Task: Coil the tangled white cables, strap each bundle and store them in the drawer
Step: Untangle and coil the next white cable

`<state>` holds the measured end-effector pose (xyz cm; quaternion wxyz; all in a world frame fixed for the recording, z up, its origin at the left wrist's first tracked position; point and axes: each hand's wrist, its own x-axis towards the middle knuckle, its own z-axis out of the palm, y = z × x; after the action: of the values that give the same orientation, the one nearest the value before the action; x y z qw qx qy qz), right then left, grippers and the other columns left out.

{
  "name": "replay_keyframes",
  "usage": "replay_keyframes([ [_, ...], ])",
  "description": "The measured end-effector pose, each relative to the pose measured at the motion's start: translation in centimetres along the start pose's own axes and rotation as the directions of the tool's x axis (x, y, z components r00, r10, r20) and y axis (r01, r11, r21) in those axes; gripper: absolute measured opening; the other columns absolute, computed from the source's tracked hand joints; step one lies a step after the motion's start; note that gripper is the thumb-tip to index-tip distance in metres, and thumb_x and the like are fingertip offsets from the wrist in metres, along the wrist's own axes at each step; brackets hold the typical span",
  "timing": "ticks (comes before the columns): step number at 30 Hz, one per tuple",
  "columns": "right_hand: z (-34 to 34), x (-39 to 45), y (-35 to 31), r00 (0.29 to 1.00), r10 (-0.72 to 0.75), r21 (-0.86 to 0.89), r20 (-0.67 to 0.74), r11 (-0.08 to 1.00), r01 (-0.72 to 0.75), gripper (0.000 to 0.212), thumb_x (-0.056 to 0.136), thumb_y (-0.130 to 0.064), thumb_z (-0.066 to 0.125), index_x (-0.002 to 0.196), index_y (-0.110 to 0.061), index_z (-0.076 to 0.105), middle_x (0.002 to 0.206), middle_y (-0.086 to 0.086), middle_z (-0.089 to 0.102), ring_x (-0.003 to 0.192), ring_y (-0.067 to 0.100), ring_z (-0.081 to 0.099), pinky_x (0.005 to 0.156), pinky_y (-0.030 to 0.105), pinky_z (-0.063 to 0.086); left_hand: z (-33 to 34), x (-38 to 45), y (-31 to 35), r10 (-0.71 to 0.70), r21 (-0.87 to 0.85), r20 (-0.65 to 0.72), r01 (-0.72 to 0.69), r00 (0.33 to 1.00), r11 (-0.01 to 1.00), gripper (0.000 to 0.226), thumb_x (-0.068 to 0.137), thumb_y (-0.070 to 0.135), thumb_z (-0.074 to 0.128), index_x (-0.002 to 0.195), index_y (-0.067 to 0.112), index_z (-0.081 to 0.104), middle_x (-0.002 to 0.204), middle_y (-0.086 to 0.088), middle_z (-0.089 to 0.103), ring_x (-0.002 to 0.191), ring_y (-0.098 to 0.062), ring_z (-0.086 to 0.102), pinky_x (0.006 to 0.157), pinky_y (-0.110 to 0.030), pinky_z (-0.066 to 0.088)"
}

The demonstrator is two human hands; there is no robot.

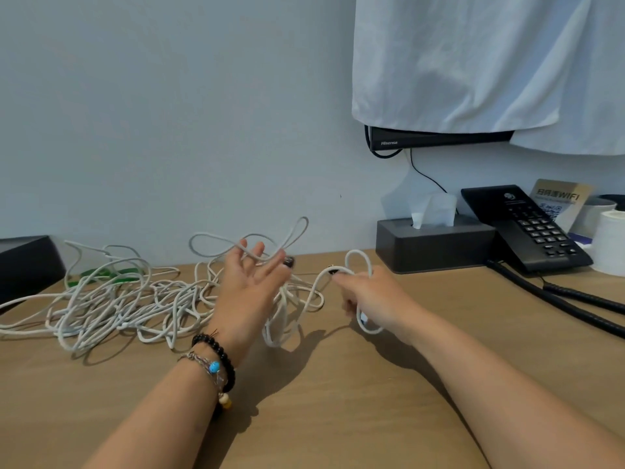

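Note:
A tangled heap of white cables (111,299) lies spread over the left half of the wooden desk (338,401). My left hand (250,282) is raised above the heap's right end with fingers spread and straight, and loops of cable hang over and below the fingers. A dark plug (288,261) sits by its fingertips. My right hand (372,296) grips a small white cable loop (359,258) that arches above the knuckles and drops below the palm. Green straps (111,277) lie under the tangle at the back left.
A dark tissue box (436,245) stands at the back right against the wall. Beside it sits a black desk phone (527,228) whose coiled cord (575,306) runs along the right edge. A black box (27,265) sits at the far left.

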<state>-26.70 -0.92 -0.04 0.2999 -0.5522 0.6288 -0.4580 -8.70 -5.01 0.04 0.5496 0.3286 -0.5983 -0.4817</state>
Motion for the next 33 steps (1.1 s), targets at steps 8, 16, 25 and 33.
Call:
replay_keyframes([
  [8,-0.7,-0.5,-0.2,0.946,-0.027,0.583,0.322,0.793,-0.176,0.034,0.105,-0.022,0.039,0.088,-0.002,0.061,0.061,0.008,0.049,0.036,0.01,0.039,0.034,0.017,0.028,0.7,-0.4,-1.2,-0.071,0.323,0.265,-0.019,0.962,0.946,0.115,0.079,0.023,0.079,0.155,0.031,-0.007,0.157,0.016,0.026,0.12,0.0,0.054,0.082,-0.019,0.052],
  [16,-2.1,1.1,0.4,0.994,0.097,0.949,-0.053,0.315,0.02,0.026,0.101,-0.017,0.036,0.082,-0.011,0.053,0.053,-0.002,0.028,0.036,0.009,0.02,0.033,0.022,0.016,0.2,-0.5,-0.9,0.184,0.686,0.329,-0.368,0.926,0.628,0.018,0.094,0.02,0.061,0.103,0.032,0.07,0.095,0.019,0.069,0.097,0.001,0.061,0.085,-0.021,0.048],
  [25,-1.8,0.3,0.1,0.993,-0.073,0.837,0.088,0.545,-0.034,0.019,0.08,-0.014,0.064,0.097,-0.006,0.068,0.053,-0.002,0.029,0.036,0.008,0.019,0.041,0.023,0.011,0.0,-0.4,-1.2,0.35,0.641,0.332,-0.482,0.876,0.598,0.013,0.093,0.017,0.062,0.094,0.025,0.071,0.079,0.019,0.065,0.084,-0.002,0.059,0.073,-0.015,0.046],
  [33,-1.2,0.7,0.4,0.993,0.11,0.69,-0.044,0.722,-0.049,0.046,0.095,-0.043,0.054,0.06,-0.015,0.048,0.063,0.003,0.048,0.059,0.016,0.048,0.059,0.029,0.042,0.4,-0.6,-1.6,0.281,0.583,0.397,-0.476,0.874,0.658,0.012,0.093,0.019,0.062,0.096,0.024,0.072,0.083,0.016,0.067,0.08,-0.003,0.062,0.073,-0.02,0.051],
])
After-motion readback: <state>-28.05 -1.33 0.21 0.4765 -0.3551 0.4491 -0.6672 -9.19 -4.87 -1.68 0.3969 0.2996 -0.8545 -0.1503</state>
